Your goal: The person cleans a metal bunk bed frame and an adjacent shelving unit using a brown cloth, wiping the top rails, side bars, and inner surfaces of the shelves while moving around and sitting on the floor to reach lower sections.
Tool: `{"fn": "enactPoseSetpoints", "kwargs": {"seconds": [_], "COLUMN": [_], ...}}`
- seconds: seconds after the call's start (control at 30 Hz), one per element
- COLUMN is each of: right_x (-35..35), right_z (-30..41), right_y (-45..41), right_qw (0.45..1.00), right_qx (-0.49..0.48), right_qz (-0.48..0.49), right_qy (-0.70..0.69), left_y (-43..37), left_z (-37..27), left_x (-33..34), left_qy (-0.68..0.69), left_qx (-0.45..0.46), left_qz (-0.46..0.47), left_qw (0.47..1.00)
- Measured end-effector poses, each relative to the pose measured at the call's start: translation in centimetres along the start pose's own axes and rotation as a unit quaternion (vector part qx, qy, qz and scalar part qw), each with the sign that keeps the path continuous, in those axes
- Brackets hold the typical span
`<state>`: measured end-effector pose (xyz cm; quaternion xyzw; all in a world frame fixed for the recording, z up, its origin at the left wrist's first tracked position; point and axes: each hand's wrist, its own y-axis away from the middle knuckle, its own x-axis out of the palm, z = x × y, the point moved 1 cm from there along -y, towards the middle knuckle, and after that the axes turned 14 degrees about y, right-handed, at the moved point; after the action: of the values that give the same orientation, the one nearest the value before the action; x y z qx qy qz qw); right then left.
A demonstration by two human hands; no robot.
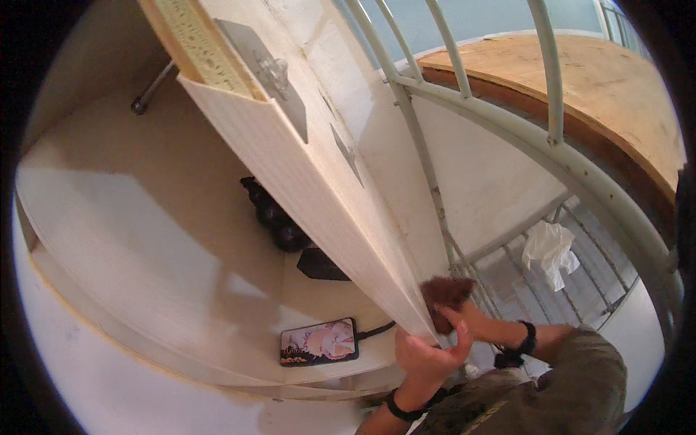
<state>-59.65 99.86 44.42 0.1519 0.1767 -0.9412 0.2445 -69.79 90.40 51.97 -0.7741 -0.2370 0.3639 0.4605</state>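
Note:
My left hand (pixel 427 356) is wrapped around the near end of a long white panel edge (pixel 326 217), its thumb spread to the right side. My right hand (pixel 462 318) holds a bunched dark red cloth (pixel 448 296) against the panel's right face. Both wrists wear black bands. To the left of the panel, a phone (pixel 319 342) with a lit picture lies on a pale shelf, a black cable plugged into it. A black box-like thing (pixel 324 265) and a shiny black lumpy thing (pixel 277 217) rest behind it, partly hidden by the panel.
A pale green metal bed rail (pixel 505 119) curves along the right, with a wooden board (pixel 576 76) behind it. White crumpled material (pixel 550 250) hangs on lower bars. A metal hook plate (pixel 272 73) is on the panel's side. A metal rod (pixel 155 87) crosses the compartment's upper left.

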Motion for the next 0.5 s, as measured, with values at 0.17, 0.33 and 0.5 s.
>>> {"fn": "enactPoseSetpoints", "kwargs": {"seconds": [0.17,0.33,0.5], "right_x": [1.4,1.7,-0.8], "right_z": [-0.7,-4.3,-2.1], "right_y": [5.6,-0.1,-13.0], "right_qw": [0.991,0.999,0.987], "right_qx": [0.022,-0.005,0.162], "right_qz": [0.057,0.033,0.007], "right_qy": [-0.119,-0.033,-0.019], "left_y": [-0.1,0.3,-1.1], "left_z": [-0.3,-0.5,0.4], "left_x": [-0.1,0.9,0.7], "left_qy": [-0.036,-0.066,-0.049], "left_qx": [0.043,0.04,0.123], "left_qz": [-0.014,-0.066,-0.097], "left_qw": [0.998,0.995,0.986]}}
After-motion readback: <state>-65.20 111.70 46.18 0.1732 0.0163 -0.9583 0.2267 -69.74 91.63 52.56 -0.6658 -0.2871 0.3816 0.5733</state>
